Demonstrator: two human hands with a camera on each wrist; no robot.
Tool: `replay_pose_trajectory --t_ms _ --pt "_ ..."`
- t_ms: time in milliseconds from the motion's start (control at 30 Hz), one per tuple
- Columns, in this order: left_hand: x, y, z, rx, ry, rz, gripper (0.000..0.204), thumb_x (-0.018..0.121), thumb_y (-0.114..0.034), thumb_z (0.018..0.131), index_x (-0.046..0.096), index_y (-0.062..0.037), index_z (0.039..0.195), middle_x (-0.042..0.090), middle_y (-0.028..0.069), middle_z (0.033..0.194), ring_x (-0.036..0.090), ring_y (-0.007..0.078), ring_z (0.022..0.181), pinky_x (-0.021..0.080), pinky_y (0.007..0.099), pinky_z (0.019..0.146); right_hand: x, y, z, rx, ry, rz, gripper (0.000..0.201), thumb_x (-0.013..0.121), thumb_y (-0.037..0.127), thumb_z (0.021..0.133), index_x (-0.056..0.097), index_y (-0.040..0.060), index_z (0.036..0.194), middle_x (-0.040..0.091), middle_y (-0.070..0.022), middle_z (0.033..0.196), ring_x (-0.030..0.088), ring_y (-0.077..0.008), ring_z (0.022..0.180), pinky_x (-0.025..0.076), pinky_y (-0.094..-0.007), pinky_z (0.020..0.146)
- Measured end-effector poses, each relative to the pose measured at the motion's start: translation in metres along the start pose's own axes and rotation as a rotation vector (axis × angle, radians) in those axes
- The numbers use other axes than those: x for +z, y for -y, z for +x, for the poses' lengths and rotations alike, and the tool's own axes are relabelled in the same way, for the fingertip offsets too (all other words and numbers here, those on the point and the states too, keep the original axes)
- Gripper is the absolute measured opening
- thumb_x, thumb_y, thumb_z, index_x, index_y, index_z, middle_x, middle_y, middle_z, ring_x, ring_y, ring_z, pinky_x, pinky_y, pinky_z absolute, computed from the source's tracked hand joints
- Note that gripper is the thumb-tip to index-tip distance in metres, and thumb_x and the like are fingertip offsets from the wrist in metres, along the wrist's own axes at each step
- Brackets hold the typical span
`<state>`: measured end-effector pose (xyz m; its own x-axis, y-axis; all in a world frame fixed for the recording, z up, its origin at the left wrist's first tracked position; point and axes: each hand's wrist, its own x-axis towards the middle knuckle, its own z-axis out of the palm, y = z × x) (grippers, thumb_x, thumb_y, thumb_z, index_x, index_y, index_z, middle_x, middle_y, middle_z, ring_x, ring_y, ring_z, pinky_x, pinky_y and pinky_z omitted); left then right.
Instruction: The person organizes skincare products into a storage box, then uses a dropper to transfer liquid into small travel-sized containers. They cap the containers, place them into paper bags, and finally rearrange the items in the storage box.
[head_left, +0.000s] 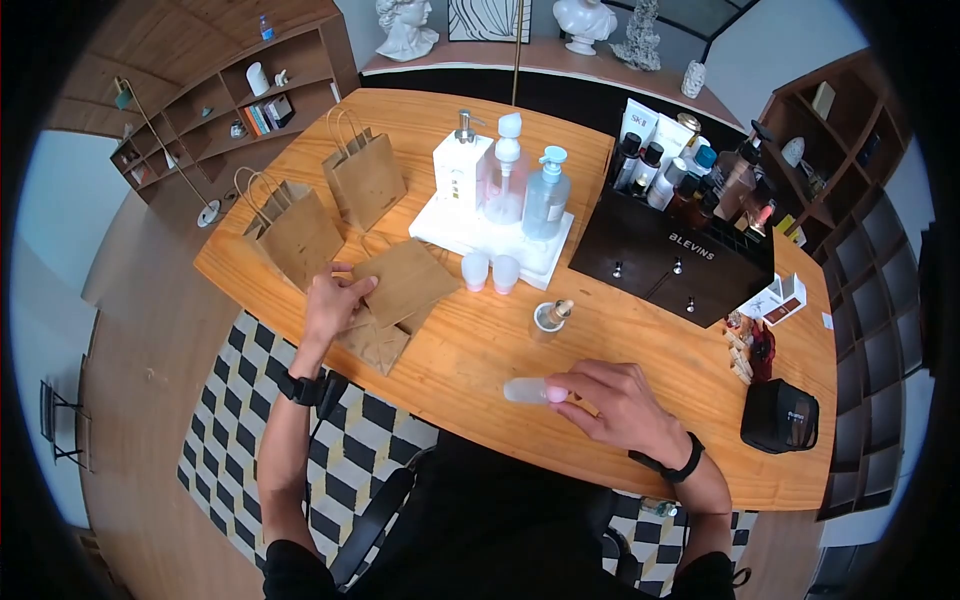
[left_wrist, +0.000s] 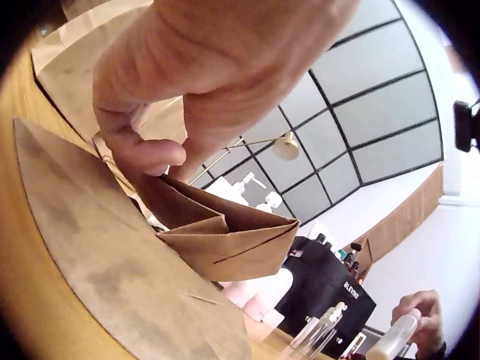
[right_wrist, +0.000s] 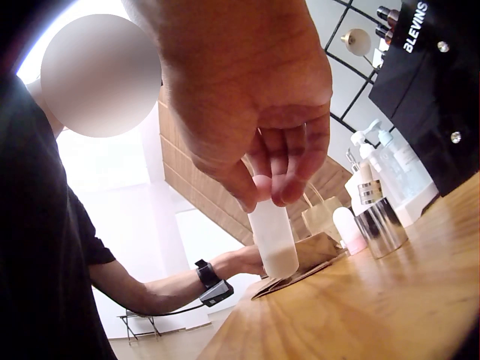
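My left hand (head_left: pixel 335 305) pinches the edge of a folded brown paper bag (head_left: pixel 405 278). Its mouth gapes slightly in the left wrist view, where the paper bag (left_wrist: pixel 240 255) shows its inner folds. More flat paper bags (head_left: pixel 375 348) lie beneath it on the table. Over the table's front part, my right hand (head_left: pixel 620 405) holds a small frosted bottle (head_left: pixel 525 390) by its pink end, between thumb and fingertips. In the right wrist view the frosted bottle (right_wrist: pixel 274 240) points downward, close over the wood.
Two paper bags with handles, one (head_left: pixel 365 180) farther back, stand at the left. Pump bottles (head_left: pixel 545 195) share a white tray (head_left: pixel 430 225). Two small pink-and-white bottles (head_left: pixel 505 272) and a dropper bottle (head_left: pixel 548 320) stand mid-table. At right are a black cosmetics box (head_left: pixel 640 260) and black pouch (head_left: pixel 775 418).
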<state>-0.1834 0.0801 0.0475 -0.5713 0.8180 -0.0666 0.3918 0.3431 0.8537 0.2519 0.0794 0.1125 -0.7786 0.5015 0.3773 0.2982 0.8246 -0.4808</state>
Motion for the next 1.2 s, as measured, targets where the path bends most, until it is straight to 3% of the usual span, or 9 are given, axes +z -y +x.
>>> replay_pose_trajectory --t_ms 67,133,333,433,600,633,733,967,1200 --pt "0.003 0.011 0.008 0.010 0.012 -0.101 0.063 0.089 -0.019 0.088 0.055 0.0089 0.133 0.068 0.0074 0.076 0.062 0.0120 0.058 0.046 0.0270 0.046 -0.001 -0.001 -0.001 0.008 -0.002 0.001 0.025 0.086 0.012 0.086 0.076 0.0039 0.107 0.071 -0.0102 0.087 0.069 -0.0289 0.070 0.055 -0.0377 0.061" --pt "0.006 0.016 0.009 0.018 0.025 -0.203 0.065 0.088 -0.016 0.088 0.052 0.0088 0.136 0.066 0.0058 0.076 0.060 0.0108 0.057 0.045 0.0259 0.045 0.000 -0.003 -0.002 -0.010 -0.004 -0.002 0.019 0.080 0.016 0.094 0.074 0.0053 0.109 0.070 -0.0102 0.088 0.070 -0.0277 0.071 0.055 -0.0392 0.058" --pt "-0.008 -0.001 -0.029 0.094 0.002 -0.352 0.052 0.081 -0.008 0.094 0.054 0.0004 0.137 0.065 0.0012 0.078 0.061 0.0073 0.062 0.045 0.0230 0.046 -0.010 0.000 0.001 -0.002 -0.071 -0.017 0.020 0.083 0.013 0.091 0.074 0.0047 0.107 0.071 -0.0099 0.089 0.070 -0.0279 0.072 0.055 -0.0391 0.059" --pt "-0.014 -0.010 -0.069 0.123 0.101 -0.342 0.039 0.077 -0.005 0.097 0.060 -0.0035 0.132 0.065 -0.0001 0.079 0.061 0.0065 0.063 0.047 0.0224 0.052 -0.013 -0.002 0.000 0.043 -0.167 0.014 0.024 0.084 0.008 0.088 0.073 0.0034 0.108 0.072 -0.0111 0.090 0.071 -0.0278 0.073 0.056 -0.0376 0.060" --pt "-0.015 -0.025 -0.122 0.505 0.207 -0.108 0.035 0.072 0.000 0.099 0.064 -0.0017 0.133 0.066 0.0067 0.082 0.062 0.0136 0.060 0.050 0.0294 0.059 -0.023 0.008 0.014 0.074 -0.300 0.055 0.027 0.083 0.003 0.087 0.072 0.0014 0.111 0.072 -0.0121 0.090 0.071 -0.0244 0.074 0.054 -0.0332 0.060" --pt "-0.014 -0.030 -0.127 0.503 0.215 -0.112 0.035 0.072 0.000 0.099 0.064 -0.0017 0.133 0.066 0.0067 0.082 0.062 0.0136 0.060 0.050 0.0294 0.059 -0.025 0.010 0.017 0.065 -0.326 0.067 0.027 0.083 0.003 0.088 0.072 0.0009 0.113 0.072 -0.0121 0.090 0.071 -0.0228 0.073 0.053 -0.0319 0.059" --pt "-0.014 -0.033 -0.131 0.831 0.194 0.149 0.041 0.075 0.000 0.094 0.066 -0.0038 0.134 0.065 0.0142 0.092 0.064 0.0253 0.062 0.053 0.0353 0.060 -0.029 0.016 0.029 0.059 -0.361 0.076 0.028 0.082 0.003 0.089 0.072 0.0010 0.115 0.071 -0.0111 0.090 0.070 -0.0207 0.073 0.052 -0.0302 0.058" --pt "-0.018 -0.036 -0.139 0.920 0.155 0.231 0.037 0.076 -0.001 0.092 0.071 -0.0044 0.128 0.065 0.0118 0.091 0.067 0.0253 0.067 0.054 0.0368 0.059 -0.025 0.028 0.053 -0.001 -0.338 0.120 0.029 0.082 0.003 0.089 0.072 0.0007 0.116 0.072 -0.0119 0.093 0.070 -0.0208 0.074 0.051 -0.0299 0.057" --pt "-0.020 -0.037 -0.143 1.067 0.109 0.309 0.039 0.082 -0.003 0.088 0.074 -0.0051 0.126 0.067 0.0135 0.117 0.073 0.0237 0.077 0.060 0.0357 0.067 -0.021 0.036 0.072 -0.114 -0.221 0.110 0.033 0.084 0.002 0.087 0.072 0.0003 0.119 0.073 -0.0115 0.098 0.068 -0.0214 0.079 0.050 -0.0288 0.059"
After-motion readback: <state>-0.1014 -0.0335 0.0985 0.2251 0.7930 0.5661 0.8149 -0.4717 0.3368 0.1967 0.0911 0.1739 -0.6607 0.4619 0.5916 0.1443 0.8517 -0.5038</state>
